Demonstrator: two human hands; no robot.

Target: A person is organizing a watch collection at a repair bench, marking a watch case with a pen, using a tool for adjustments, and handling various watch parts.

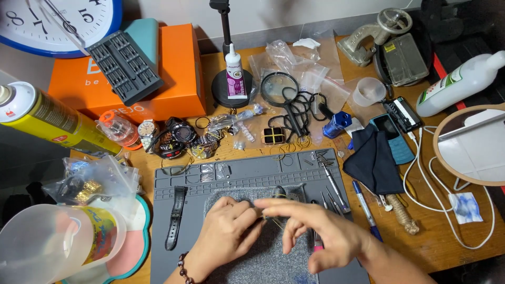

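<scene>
Both hands meet over a grey cloth (263, 257) laid on a grey work mat (247, 176). My left hand (223, 231), with a bead bracelet on the wrist, pinches a small dark watch part (260, 211). Fingertips of my right hand (315, 229) close on the same small part from the right; the other fingers spread out. The part is mostly hidden by fingers. A black watch strap (175, 216) lies on the mat left of my left hand. Thin tools (332, 188) rest on the mat's right side.
Several watches (176, 138) lie behind the mat. An orange box (173, 73) with a grey bit case (124, 66), a glue bottle (234, 73), a magnifier (280, 89), a phone (392, 138), a black cloth (374, 160), white cable (436, 200), a plastic jug (52, 239) and spray can (50, 118) surround it.
</scene>
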